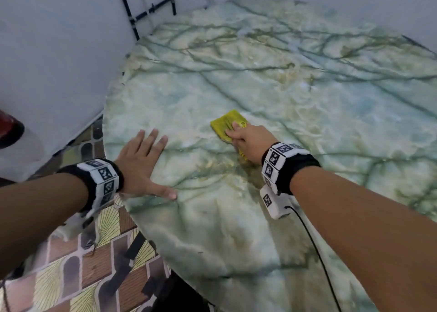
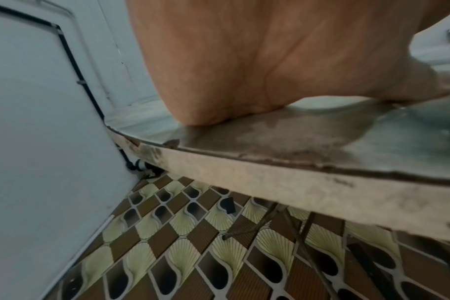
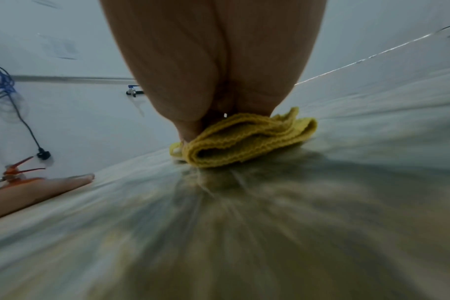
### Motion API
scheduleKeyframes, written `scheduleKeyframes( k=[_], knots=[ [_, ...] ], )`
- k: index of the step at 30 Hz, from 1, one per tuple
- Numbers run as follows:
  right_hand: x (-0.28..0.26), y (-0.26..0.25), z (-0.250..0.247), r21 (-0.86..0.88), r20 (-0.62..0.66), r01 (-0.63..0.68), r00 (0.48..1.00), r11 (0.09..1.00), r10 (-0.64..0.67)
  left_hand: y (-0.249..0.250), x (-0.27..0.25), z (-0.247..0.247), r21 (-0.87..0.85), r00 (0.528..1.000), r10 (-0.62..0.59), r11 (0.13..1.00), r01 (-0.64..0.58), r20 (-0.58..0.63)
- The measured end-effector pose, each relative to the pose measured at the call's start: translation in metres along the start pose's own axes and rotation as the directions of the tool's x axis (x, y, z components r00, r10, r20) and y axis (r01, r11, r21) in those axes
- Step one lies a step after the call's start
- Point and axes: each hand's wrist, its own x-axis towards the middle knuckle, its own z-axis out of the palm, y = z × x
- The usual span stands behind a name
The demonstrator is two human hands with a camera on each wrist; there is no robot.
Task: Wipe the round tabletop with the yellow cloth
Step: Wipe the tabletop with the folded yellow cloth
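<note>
The round tabletop [image 1: 295,87] is green-veined marble and fills most of the head view. A folded yellow cloth [image 1: 225,123] lies on it near the middle, and my right hand [image 1: 246,140] grips the cloth and presses it onto the marble. In the right wrist view the folded yellow cloth [image 3: 247,140] sits under my curled fingers, and the marble around it is motion-blurred. My left hand [image 1: 142,162] lies flat with spread fingers on the tabletop near its left edge. The left wrist view shows the palm [image 2: 231,71] resting on the table rim [image 2: 270,178].
A white wall [image 1: 54,51] stands close to the table's left and far side, with black pipes [image 1: 151,11] on it. Patterned floor tiles [image 1: 78,264] lie below the left edge. A cable [image 1: 316,252] hangs from my right wristband. A red object [image 1: 9,129] sits at far left.
</note>
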Motion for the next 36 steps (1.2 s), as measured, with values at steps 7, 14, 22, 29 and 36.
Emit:
scheduleKeyframes(
  k=[7, 14, 22, 29, 36],
  knots=[
    [0.087, -0.038, -0.017, -0.010, -0.006, 0.034, 0.999, 0.999, -0.034, -0.010, 0.004, -0.008, -0.004, 0.996, 0.064, 0.998, -0.064, 0.061],
    [0.148, -0.051, -0.031, 0.016, -0.021, -0.048, 0.999, 0.999, 0.048, -0.094, 0.061, -0.066, 0.049, 0.975, 0.205, 0.978, -0.201, -0.083],
    [0.188, -0.018, -0.049, -0.018, -0.082, -0.256, 0.964, 0.966, 0.254, -0.160, 0.142, -0.107, 0.213, 0.982, 0.175, 0.965, -0.156, -0.075],
    [0.235, -0.019, -0.068, 0.012, -0.108, -0.286, 0.952, 0.958, 0.285, -0.169, 0.160, -0.101, 0.126, 0.987, 0.158, 0.980, -0.155, -0.011],
    [0.201, -0.092, -0.039, 0.059, -0.036, 0.115, 0.993, 0.992, -0.113, -0.169, 0.161, -0.106, 0.096, 0.986, 0.165, 0.982, -0.165, 0.006]
  ],
)
